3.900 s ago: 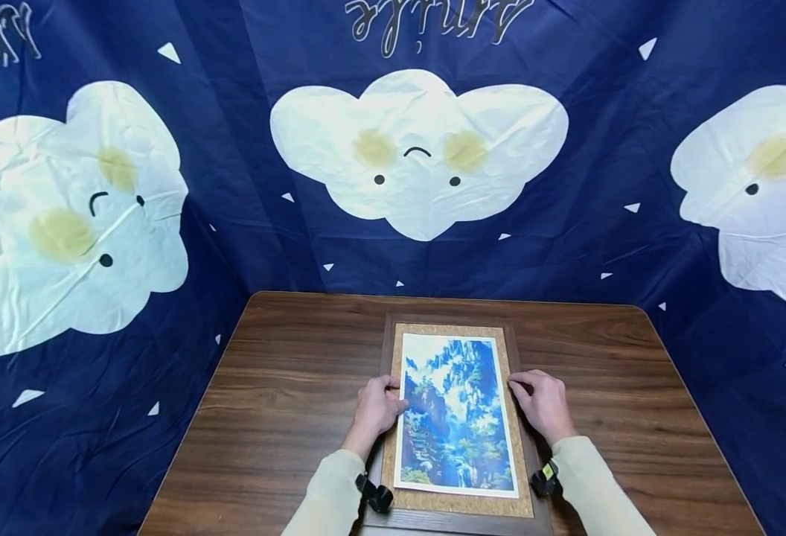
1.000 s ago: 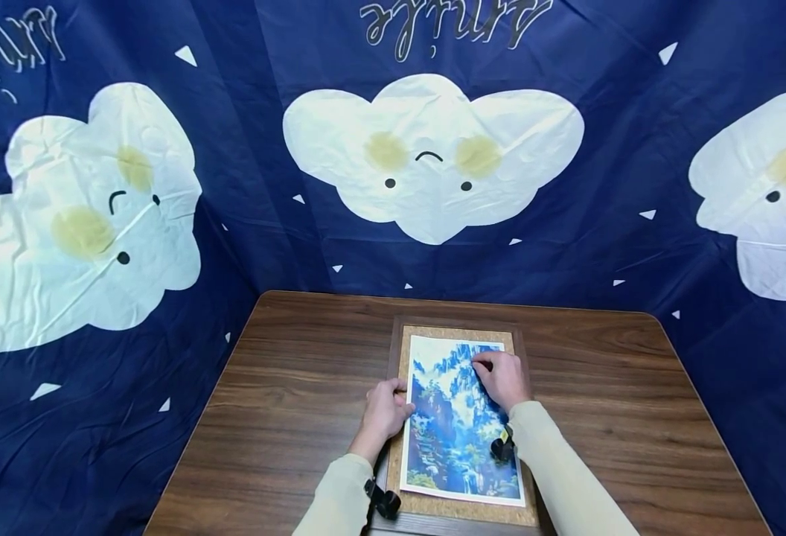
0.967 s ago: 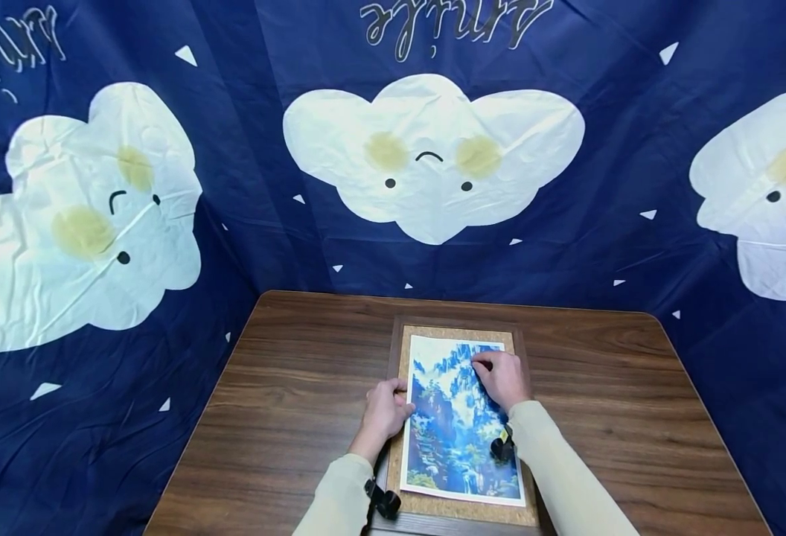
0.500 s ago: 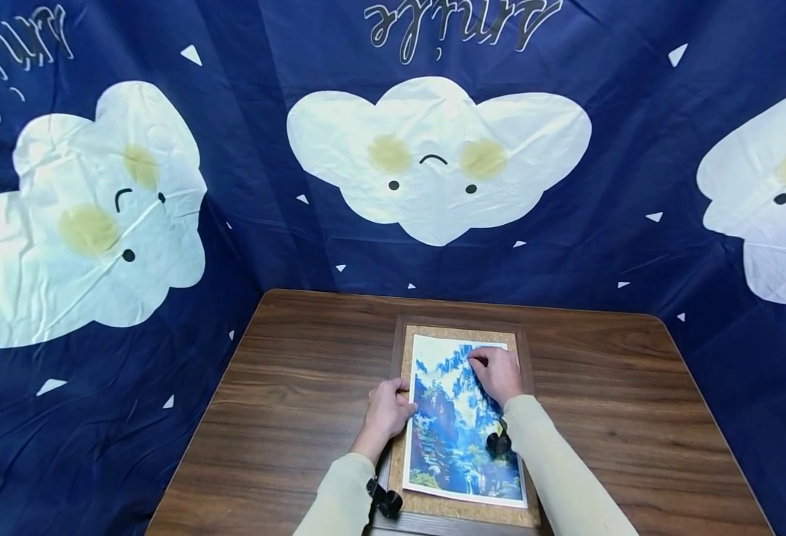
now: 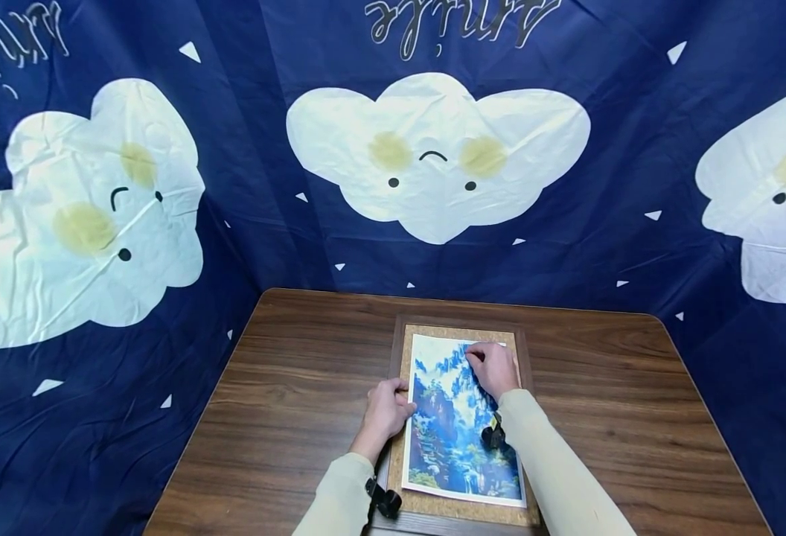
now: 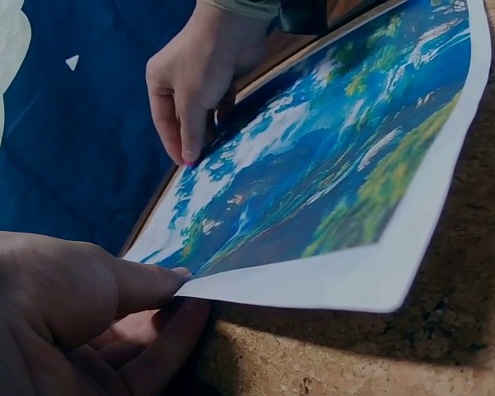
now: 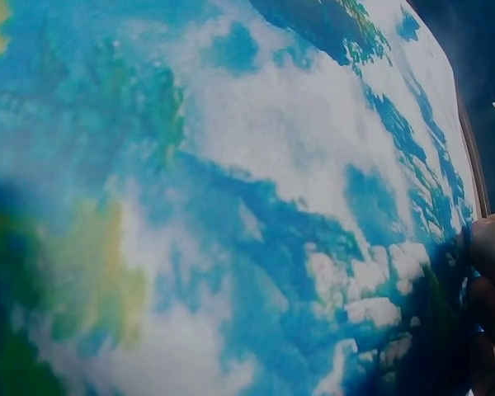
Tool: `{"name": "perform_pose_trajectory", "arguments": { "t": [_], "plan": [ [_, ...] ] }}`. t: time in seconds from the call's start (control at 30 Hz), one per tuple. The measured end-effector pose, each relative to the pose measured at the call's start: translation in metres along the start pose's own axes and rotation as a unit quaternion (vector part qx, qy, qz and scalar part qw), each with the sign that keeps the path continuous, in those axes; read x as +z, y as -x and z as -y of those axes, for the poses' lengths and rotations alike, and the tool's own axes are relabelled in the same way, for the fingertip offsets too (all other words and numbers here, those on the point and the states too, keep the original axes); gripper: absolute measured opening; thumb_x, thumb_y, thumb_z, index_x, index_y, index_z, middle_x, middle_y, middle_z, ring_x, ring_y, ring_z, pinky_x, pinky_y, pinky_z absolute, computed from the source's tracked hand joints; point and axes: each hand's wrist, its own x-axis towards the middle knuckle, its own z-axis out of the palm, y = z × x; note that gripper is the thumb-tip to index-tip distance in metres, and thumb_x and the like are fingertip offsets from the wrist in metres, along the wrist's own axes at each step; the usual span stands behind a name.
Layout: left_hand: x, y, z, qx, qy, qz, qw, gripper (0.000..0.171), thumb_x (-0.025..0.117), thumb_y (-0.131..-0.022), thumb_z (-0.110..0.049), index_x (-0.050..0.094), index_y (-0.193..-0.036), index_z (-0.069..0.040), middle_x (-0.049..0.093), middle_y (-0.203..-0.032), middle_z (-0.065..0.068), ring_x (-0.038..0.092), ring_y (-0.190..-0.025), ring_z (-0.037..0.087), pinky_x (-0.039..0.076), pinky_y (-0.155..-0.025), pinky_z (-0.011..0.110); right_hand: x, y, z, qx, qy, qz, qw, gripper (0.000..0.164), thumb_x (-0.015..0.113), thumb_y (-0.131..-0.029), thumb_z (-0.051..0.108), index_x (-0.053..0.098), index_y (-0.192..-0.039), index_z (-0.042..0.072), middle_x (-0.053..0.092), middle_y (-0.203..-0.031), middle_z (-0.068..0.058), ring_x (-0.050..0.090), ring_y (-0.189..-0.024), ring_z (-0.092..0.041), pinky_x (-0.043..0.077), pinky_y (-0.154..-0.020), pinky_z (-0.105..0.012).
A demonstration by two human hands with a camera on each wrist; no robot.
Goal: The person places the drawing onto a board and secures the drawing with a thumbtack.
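A printed landscape picture point(image 5: 456, 424) in blue and white lies on a cork board point(image 5: 460, 509) with a brown frame. My left hand point(image 5: 385, 411) pinches the picture's left edge, thumb on top and fingers beneath, as the left wrist view shows; there a corner of the sheet curls up off the cork. Over the upper right part of the picture is my right hand point(image 5: 496, 369), finger and thumb together. Between those fingertips shows a small pink pushpin-like piece point(image 6: 189, 163); most of it is hidden. The right wrist view shows mainly the picture, with fingers point(image 7: 493, 247) at its right edge.
The board rests on a brown wood-grain table point(image 5: 286, 417). Dark blue cloth point(image 5: 245, 186) with white clouds hangs behind and at both sides. Black wrist cameras sit on both sleeves, the right one point(image 5: 493, 437) low over the picture.
My right hand has moved from beside the board's right edge to over the picture, then crept slightly toward its far end. My left hand keeps its hold at the left edge.
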Motion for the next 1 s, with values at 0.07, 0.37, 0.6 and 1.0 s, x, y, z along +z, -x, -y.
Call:
{"name": "perform_pose_trajectory", "arguments": {
  "t": [0.07,0.37,0.6,1.0],
  "plan": [
    [0.000,0.000,0.000,0.002,-0.001,0.000,1.0000,0.033,0.084,-0.085,-0.001,0.072,-0.116,0.001,0.073,-0.074,0.002,0.069,-0.067,0.013,0.059,-0.068,0.035,0.001,-0.001,0.000,0.001,0.001,-0.001,1.000,0.014,0.073,-0.100,0.015,0.083,-0.109,0.010,0.080,-0.105,-0.009,0.075,-0.094,-0.027,0.060,-0.086,-0.050],
    [-0.001,0.001,0.001,-0.003,-0.006,-0.004,1.0000,0.034,0.085,-0.085,-0.001,0.073,-0.116,0.000,0.071,-0.074,0.000,0.066,-0.067,0.012,0.058,-0.068,0.035,0.010,-0.006,-0.002,0.001,-0.005,-0.020,1.000,0.013,0.073,-0.100,0.015,0.084,-0.106,0.011,0.080,-0.101,-0.008,0.074,-0.090,-0.026,0.060,-0.083,-0.049],
    [-0.001,0.002,0.001,-0.007,-0.006,-0.003,1.0000,0.034,0.085,-0.085,-0.001,0.073,-0.117,0.000,0.070,-0.073,0.000,0.065,-0.066,0.012,0.058,-0.068,0.035,0.015,-0.008,0.000,0.011,-0.001,-0.027,1.000,0.012,0.073,-0.100,0.016,0.084,-0.105,0.013,0.080,-0.099,-0.006,0.074,-0.087,-0.025,0.060,-0.083,-0.049],
    [-0.001,0.001,0.001,0.002,-0.011,-0.007,0.9999,0.033,0.086,-0.084,-0.001,0.073,-0.115,-0.001,0.070,-0.072,-0.001,0.066,-0.066,0.011,0.058,-0.071,0.036,0.019,-0.010,0.000,0.017,0.004,-0.035,0.999,0.013,0.073,-0.101,0.018,0.083,-0.106,0.013,0.079,-0.101,-0.007,0.073,-0.091,-0.028,0.058,-0.085,-0.051]
  ]
}}
